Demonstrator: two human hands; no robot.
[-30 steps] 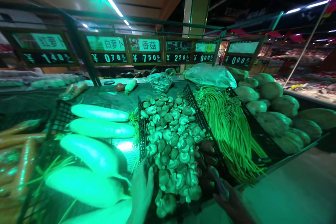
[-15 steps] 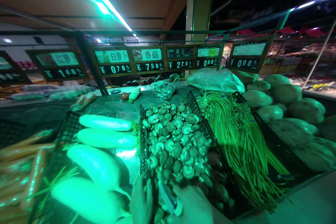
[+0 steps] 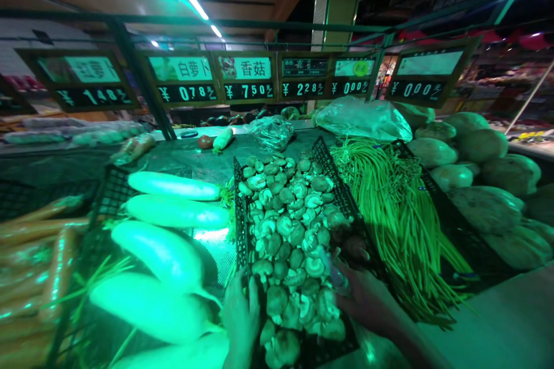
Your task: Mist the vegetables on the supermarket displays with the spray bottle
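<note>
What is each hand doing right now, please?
Left hand: open, resting on the mushroom crate's near corner.
Right hand: among the shiitake mushrooms; grip cannot be told.

The head camera looked forward and down from close above the mushroom crate (image 3: pixel 242 207), just beyond the left hand's fingers (image 3: pixel 242 300).

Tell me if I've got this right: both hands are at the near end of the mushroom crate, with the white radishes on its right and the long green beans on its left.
Not quite: the sides are swapped. In the head view, the white radishes lie left of the mushroom crate and the long green beans right of it. The left hand and right hand are indeed at its near end.
</note>
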